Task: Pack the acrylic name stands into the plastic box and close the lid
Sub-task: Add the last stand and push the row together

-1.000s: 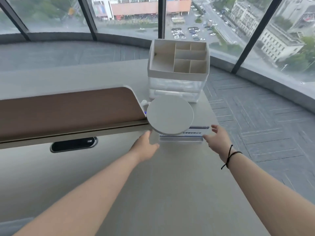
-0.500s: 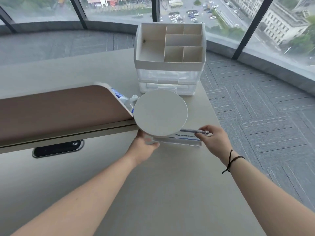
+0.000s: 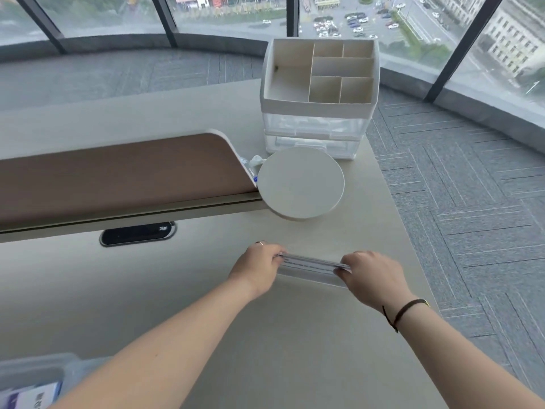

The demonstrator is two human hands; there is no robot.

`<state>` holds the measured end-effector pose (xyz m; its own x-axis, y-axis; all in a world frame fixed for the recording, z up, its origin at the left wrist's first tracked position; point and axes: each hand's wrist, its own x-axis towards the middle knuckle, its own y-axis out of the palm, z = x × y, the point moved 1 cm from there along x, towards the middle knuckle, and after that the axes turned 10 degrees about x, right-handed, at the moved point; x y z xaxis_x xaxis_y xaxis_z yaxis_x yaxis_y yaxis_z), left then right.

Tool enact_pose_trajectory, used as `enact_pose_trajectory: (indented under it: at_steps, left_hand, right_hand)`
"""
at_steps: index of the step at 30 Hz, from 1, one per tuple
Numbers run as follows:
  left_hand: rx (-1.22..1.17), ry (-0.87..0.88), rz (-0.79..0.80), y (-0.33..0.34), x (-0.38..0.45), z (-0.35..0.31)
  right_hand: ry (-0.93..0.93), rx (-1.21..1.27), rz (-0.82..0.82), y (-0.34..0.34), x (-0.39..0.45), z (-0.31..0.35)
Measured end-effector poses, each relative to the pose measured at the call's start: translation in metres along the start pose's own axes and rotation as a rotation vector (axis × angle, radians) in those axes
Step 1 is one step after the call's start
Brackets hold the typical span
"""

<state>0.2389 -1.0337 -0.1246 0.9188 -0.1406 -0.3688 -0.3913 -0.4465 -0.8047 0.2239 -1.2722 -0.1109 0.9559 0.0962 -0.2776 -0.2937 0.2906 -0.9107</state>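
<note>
Left hand (image 3: 259, 265): closed on the left end of the stand (image 3: 312, 268).
Right hand (image 3: 373, 276): grips the right end.
Box (image 3: 35, 376): near left corner.

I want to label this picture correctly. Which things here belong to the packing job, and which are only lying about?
Job:
- acrylic name stand, held by left hand and right hand
- plastic box, bottom left corner

Lying about:
- white desk organizer with drawers
- round white disc
- brown divider panel
</note>
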Motion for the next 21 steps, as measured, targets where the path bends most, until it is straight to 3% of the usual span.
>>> enact_pose_trajectory:
  at_steps: [10,21]
  left_hand:
    - [0.073,0.102,0.022,-0.052,-0.071,0.036]
    - [0.076,0.249,0.025,-0.16,-0.197,0.102]
  right_hand:
    - [-0.192,-0.057,0.003,-0.006,-0.058,0.057]
    - [-0.392,0.126,0.271,-0.046,-0.154,0.213]
